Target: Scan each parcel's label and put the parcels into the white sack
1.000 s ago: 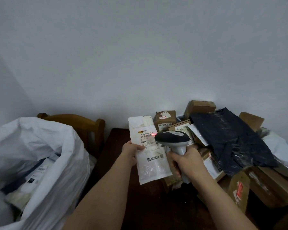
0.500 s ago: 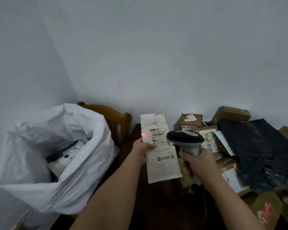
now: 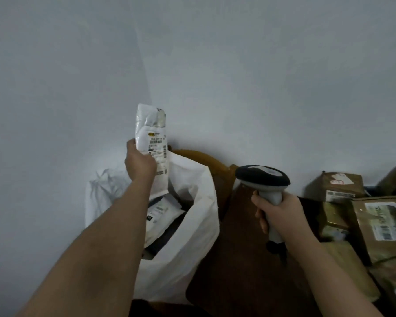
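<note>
Head view looks down two bare forearms reaching out from the bottom of the picture. Nearest, on the right, the right hand (image 3: 278, 212) is wrapped round the pale grip of a barcode scanner (image 3: 264, 186), fingers curled tight, its dark head pointing left above the fist. Under and beyond that hand lies the dark brown bench (image 3: 240, 259), and off to the hand's right sits a heap of brown cardboard parcels (image 3: 361, 216) with white labels, some of them blurred.

Left of the scanner hand stands the white sack (image 3: 192, 225), mouth open, with labelled packets (image 3: 160, 216) already lying inside. The left hand (image 3: 140, 163) is raised over that mouth, further out than the right one, well apart from the scanner. It grips a white padded parcel (image 3: 152, 138) by its lower half, thumb and fingers closed on it; the parcel stands upright, printed label facing the camera, its bottom edge hanging just over the sack's opening.

Behind the sack, between the two hands, a curved wooden chair back (image 3: 206, 159) shows against the plain grey wall (image 3: 238, 76).
</note>
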